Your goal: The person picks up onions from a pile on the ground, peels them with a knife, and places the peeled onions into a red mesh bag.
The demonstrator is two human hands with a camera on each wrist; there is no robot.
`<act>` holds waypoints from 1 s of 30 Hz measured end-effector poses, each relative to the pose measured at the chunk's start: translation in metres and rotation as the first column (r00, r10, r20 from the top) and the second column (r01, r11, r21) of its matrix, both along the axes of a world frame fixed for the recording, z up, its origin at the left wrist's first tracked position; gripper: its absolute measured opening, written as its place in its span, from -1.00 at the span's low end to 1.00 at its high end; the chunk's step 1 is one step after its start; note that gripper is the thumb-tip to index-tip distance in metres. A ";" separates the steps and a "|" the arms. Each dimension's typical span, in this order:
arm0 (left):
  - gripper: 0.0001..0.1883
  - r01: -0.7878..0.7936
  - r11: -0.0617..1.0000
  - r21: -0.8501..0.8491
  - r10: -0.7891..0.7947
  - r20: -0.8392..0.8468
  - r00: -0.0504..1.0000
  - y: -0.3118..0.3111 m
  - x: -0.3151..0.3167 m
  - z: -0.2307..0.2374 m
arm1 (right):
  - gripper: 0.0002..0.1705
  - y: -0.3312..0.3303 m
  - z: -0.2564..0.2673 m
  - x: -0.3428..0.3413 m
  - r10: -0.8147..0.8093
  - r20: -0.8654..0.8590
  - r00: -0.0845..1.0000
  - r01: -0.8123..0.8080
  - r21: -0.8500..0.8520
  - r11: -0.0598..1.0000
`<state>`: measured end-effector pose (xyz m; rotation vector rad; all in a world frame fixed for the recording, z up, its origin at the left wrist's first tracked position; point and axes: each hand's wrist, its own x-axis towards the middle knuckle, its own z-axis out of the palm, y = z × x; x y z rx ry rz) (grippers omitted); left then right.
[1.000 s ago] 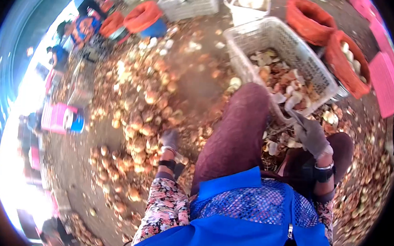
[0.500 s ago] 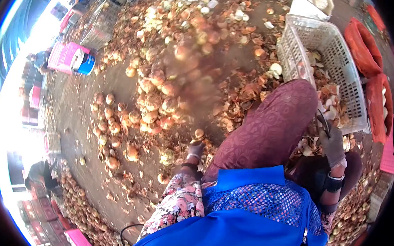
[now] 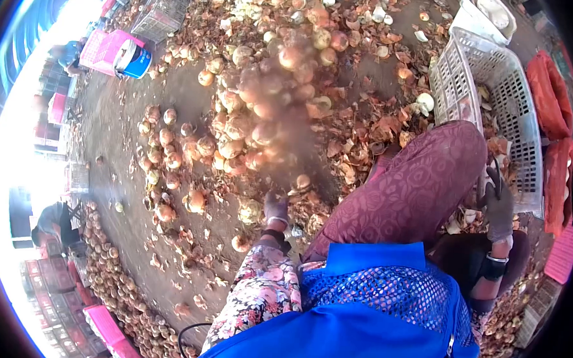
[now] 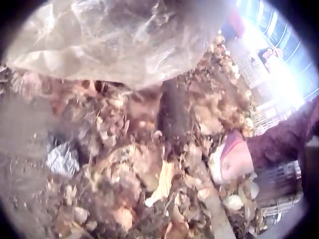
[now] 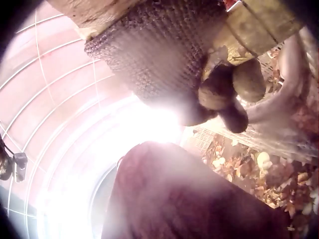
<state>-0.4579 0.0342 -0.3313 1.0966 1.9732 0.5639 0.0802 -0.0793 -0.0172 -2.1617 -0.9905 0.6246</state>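
In the head view, my left hand (image 3: pixel 276 207), in a grey glove, reaches low over onion skins. A single onion (image 3: pixel 303 180) lies just beyond its fingers. Translucent plastic (image 4: pixel 114 45) fills the top of the left wrist view and hides most of that hand. Gloved too, my right hand (image 3: pixel 497 206) is beside my raised knee, at the near end of a white crate (image 3: pixel 457 84). Its curled fingers (image 5: pixel 217 94) grip a thin, dark-edged tool (image 3: pixel 496 177), whose exact kind I cannot tell. A heap of onions (image 3: pixel 237 128) spreads ahead of my left hand.
Red mesh sacks (image 3: pixel 550 95) and a white bucket (image 3: pixel 483 17) stand by the crate. Farther left are a pink crate (image 3: pixel 102 49) and a blue bucket (image 3: pixel 134 61). Loose skins (image 3: pixel 367 128) litter the ground, and a person (image 3: pixel 54 225) bends at the left edge.
The head view has swung right, shifting the heap and crate across it. My left hand has moved from beside the heap to the skins near my knee. My right hand still holds the tool.
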 end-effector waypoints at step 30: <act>0.03 0.276 0.941 -0.198 -0.339 -0.588 0.734 0.260 0.048 0.115 | -0.62 -0.005 -0.015 0.006 -0.155 0.038 0.987 0.157 -0.039 0.987</act>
